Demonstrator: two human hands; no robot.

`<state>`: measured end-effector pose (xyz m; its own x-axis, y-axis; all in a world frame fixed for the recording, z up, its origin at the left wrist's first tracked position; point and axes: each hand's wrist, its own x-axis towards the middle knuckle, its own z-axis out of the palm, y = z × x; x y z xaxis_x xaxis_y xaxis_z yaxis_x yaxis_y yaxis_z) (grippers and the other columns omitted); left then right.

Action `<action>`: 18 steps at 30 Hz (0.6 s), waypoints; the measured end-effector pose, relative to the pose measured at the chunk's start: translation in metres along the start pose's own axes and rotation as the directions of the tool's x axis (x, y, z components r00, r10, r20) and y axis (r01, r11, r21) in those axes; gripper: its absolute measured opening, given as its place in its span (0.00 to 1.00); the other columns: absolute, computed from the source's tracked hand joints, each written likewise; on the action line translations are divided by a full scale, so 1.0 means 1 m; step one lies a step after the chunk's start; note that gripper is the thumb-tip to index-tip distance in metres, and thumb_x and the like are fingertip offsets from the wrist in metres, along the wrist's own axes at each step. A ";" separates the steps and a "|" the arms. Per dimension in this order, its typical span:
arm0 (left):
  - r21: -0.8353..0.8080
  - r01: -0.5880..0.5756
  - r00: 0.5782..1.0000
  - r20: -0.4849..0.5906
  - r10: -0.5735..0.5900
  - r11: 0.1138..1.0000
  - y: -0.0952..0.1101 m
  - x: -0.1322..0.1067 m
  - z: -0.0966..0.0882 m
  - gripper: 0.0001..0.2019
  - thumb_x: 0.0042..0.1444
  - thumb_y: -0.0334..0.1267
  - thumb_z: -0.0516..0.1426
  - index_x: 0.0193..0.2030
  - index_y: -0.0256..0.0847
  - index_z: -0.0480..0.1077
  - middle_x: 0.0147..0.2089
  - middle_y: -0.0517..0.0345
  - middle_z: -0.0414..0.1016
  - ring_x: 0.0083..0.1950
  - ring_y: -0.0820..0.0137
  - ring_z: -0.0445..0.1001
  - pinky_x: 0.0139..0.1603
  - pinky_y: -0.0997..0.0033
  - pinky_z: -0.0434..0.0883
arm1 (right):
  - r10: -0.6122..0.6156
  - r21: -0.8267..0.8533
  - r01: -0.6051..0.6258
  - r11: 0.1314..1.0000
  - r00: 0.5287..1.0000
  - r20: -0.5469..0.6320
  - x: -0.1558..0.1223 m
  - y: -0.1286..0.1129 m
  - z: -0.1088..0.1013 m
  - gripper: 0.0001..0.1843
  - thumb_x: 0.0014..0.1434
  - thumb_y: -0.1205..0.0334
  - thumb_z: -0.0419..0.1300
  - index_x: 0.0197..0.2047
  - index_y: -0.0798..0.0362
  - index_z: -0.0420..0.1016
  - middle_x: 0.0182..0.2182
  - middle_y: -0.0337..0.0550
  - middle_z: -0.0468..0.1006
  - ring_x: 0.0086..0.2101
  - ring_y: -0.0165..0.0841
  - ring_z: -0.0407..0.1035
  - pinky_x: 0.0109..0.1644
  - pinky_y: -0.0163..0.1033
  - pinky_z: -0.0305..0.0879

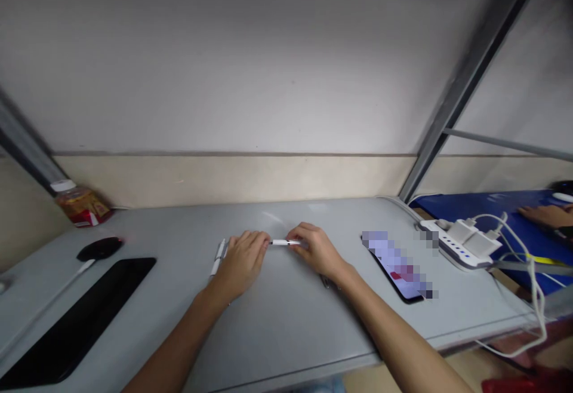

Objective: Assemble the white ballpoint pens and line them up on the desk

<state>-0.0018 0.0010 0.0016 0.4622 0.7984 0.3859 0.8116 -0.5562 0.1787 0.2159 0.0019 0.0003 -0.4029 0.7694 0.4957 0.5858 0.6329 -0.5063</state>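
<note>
A slim white pen (280,242) lies level between my hands, a little above or at the desktop. My left hand (244,260) pinches its left end, where a dark part shows at the fingertips. At the other end, the fingers of my right hand (314,251) are closed on the pen. Just left of my left hand, white pen-like pieces (218,257) lie on the desk, partly hidden by the hand. Under my right wrist a small dark item (324,282) shows in part; its kind is unclear.
On the grey desk (286,321) a phone (396,267) lies to the right, beside a power strip (456,243) with plugs and cables. A black mouse (99,249), a black slab (80,321) and a bottle (82,203) are left. Another person's hand (546,216) rests on the blue desk.
</note>
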 end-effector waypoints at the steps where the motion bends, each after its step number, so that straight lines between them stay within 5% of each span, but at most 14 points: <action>1: -0.012 0.003 1.000 0.001 -0.003 1.000 0.000 0.000 0.000 0.13 0.68 0.41 0.42 0.44 0.45 0.67 0.41 0.58 0.73 0.44 0.65 0.68 0.42 0.64 0.57 | -0.005 -0.027 0.005 1.000 1.000 -0.013 0.000 0.002 0.000 0.10 0.57 0.73 0.59 0.41 0.52 0.73 0.38 0.43 0.74 0.39 0.33 0.67 0.43 0.36 0.62; 6: -0.019 0.009 1.000 0.007 -0.009 1.000 -0.004 -0.001 0.002 0.15 0.67 0.39 0.43 0.55 0.55 0.66 0.41 0.60 0.73 0.45 0.66 0.68 0.45 0.64 0.58 | 0.018 -0.168 -0.028 0.985 0.998 -0.062 0.001 0.010 -0.003 0.13 0.55 0.77 0.58 0.41 0.52 0.75 0.37 0.44 0.73 0.39 0.35 0.65 0.42 0.37 0.62; 14: -0.024 0.091 0.995 -0.036 -0.092 0.996 -0.007 0.001 0.002 0.14 0.67 0.39 0.43 0.49 0.50 0.68 0.42 0.59 0.76 0.43 0.66 0.71 0.46 0.64 0.59 | 0.096 -0.323 -0.136 0.937 0.986 -0.138 0.000 0.025 -0.014 0.13 0.58 0.74 0.57 0.42 0.49 0.79 0.37 0.44 0.74 0.38 0.36 0.65 0.42 0.39 0.60; 18: -0.028 0.091 0.996 -0.015 -0.091 0.995 -0.003 0.001 0.001 0.14 0.68 0.41 0.42 0.48 0.50 0.68 0.43 0.59 0.76 0.44 0.66 0.71 0.46 0.64 0.59 | 0.070 -0.308 -0.094 0.947 0.994 -0.088 0.000 0.019 -0.012 0.14 0.58 0.71 0.59 0.44 0.45 0.79 0.38 0.43 0.74 0.38 0.35 0.65 0.43 0.39 0.59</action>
<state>-0.0040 0.0036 0.0003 0.3809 0.8421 0.3818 0.8398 -0.4878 0.2381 0.2355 0.0129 -0.0002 -0.2971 0.8015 0.5190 0.8094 0.4998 -0.3085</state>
